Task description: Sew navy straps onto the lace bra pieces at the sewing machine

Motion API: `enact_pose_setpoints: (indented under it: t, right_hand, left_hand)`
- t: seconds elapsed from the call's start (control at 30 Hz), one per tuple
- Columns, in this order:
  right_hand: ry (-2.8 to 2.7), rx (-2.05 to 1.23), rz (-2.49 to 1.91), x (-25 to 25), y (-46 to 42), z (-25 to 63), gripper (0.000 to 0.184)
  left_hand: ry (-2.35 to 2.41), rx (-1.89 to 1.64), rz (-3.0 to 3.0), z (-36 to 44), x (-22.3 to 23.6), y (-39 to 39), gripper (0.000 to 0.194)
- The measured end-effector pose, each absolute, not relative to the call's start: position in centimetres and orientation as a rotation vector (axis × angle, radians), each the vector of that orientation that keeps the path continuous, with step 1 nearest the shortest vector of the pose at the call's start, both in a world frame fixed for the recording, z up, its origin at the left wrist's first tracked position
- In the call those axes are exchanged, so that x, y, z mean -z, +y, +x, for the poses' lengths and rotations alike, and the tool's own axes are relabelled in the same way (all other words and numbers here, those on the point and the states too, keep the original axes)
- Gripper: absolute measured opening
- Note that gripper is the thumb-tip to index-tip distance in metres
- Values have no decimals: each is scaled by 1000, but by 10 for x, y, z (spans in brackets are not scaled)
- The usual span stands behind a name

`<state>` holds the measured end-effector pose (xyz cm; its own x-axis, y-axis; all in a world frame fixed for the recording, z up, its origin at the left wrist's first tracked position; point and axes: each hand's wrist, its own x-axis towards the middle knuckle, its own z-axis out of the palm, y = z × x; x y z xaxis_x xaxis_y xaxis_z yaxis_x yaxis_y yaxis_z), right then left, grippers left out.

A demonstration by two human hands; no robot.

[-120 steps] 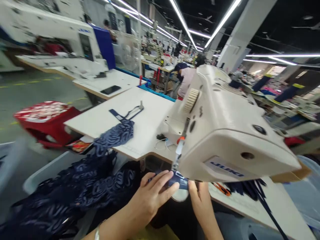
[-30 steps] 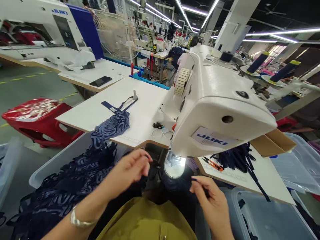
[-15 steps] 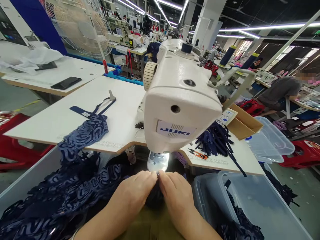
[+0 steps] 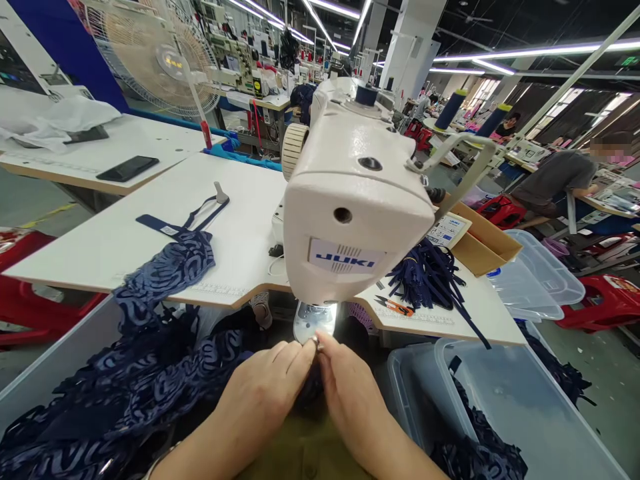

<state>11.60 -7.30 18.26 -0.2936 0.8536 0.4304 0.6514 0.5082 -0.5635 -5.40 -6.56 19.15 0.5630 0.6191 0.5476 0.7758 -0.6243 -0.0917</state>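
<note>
My left hand [image 4: 260,393] and my right hand [image 4: 350,393] meet fingertip to fingertip just below the lit needle plate [image 4: 314,321] of a cream Juki sewing machine [image 4: 350,193]. Both pinch a small dark blue piece [image 4: 307,390] between them; a small metal part glints at the fingertips. A long run of navy patterned lace fabric [image 4: 150,347] trails from the table's left edge down into a grey bin at my left.
Navy straps [image 4: 430,273] and orange snips [image 4: 395,307] lie on the table right of the machine. Clear plastic bins [image 4: 500,400] stand at right. A strap piece [image 4: 190,217], a phone [image 4: 127,168], a fan [image 4: 150,57] and seated workers [image 4: 555,177] are farther off.
Four seconds ago both hands held cloth under the needle; they then drew apart, and have come together again below the plate. My view has swung right.
</note>
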Motion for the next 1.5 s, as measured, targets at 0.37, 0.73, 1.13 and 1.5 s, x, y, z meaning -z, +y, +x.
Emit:
enact_pose_setpoints:
  t: [0.37, 0.73, 1.13, 1.5]
  right_hand:
    - [-2028, -433, -1241, -182, -67, 126, 22]
    - [-1797, -745, -1257, -187, -63, 134, 17]
    - [-2088, -766, -1317, -166, -68, 138, 18]
    - [-915, -1653, -1195, -129, -65, 116, 31]
  left_hand:
    - [-1200, 766, -2505, -51, -190, -65, 24]
    - [-1255, 878, -2760, -57, -181, -66, 20]
    - [-1548, 565, -2947, -65, -173, -51, 29]
    - [-2159, 1140, -3304, -57, -148, -54, 36]
